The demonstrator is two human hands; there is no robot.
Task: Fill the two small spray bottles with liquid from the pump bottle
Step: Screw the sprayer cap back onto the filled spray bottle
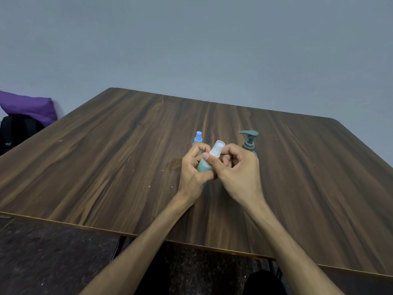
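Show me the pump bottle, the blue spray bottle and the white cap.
pump bottle [249, 139], head view, on its grey pump head.
blue spray bottle [198, 137], head view, on its blue spray top.
white cap [217, 148], head view, on its side wall.

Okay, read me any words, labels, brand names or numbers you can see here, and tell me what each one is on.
"W": a small pale logo mark on the black bag at the left edge; blurred, so not certain.
Green spray bottle held in both hands: no label readable.
Blue spray bottle: none visible.
Pump bottle: none visible.
Table: no text.
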